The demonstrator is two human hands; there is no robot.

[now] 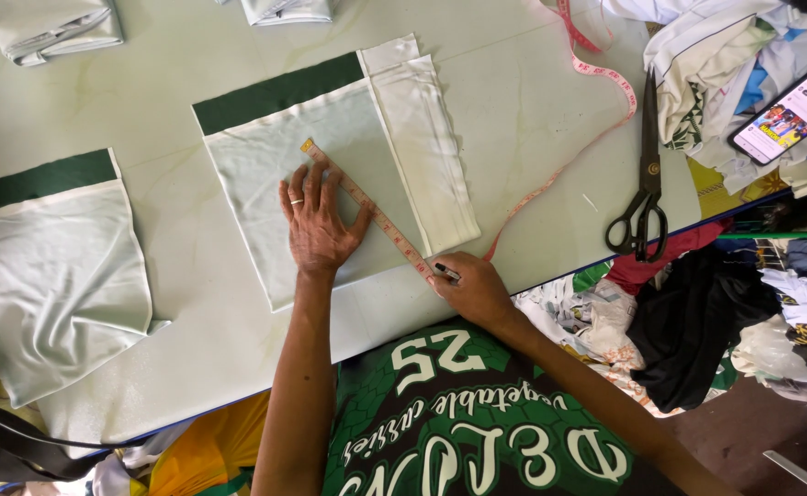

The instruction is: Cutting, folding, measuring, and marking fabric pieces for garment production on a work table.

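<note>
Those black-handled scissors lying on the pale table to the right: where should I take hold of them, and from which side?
Take the black-handled scissors by the two black finger loops, coming from the near table edge. They lie flat and closed, blades pointing away toward the far side, loops nearest the person. The pink measuring tape curves just left of the blades, so the loops look like the clearer grip. Both hands are busy on the pale cloth.

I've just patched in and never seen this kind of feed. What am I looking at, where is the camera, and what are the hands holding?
There is no machine here: one camera worn on a person's head looks down at their two bare hands over a pale green table. The left hand presses a measuring tape flat on a pale cloth piece with a dark green band. The right hand holds a dark pen at the tape's lower end. Nearby lie black scissors, a phone and more folded cloth.
</note>
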